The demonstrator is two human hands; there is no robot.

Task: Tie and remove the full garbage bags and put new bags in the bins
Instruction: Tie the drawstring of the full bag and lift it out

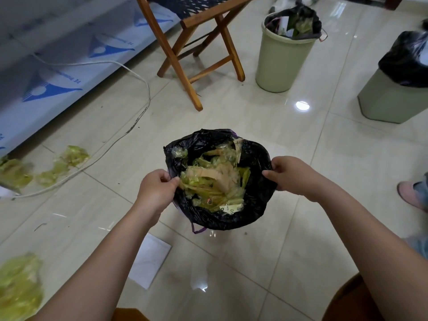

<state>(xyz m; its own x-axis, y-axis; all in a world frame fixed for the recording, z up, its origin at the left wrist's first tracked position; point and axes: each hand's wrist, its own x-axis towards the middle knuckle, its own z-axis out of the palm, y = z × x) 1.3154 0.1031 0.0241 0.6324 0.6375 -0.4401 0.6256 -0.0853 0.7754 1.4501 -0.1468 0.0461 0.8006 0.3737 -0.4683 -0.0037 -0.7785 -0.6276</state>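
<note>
Full black garbage bag (252, 181) held open over the tiled floor (301, 158), centre frame.
The left hand (155, 191) and right hand (289, 174) each pinch opposite rim edges; the thin, soft, slippery film, probably light with its yellow-green wrappers (215, 181), looks best gathered at the rim.

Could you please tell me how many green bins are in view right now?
2: one green bin beside the wooden chair, its black bag open; another green bin at the right edge, partly cut off. Others may be out of frame.
</note>
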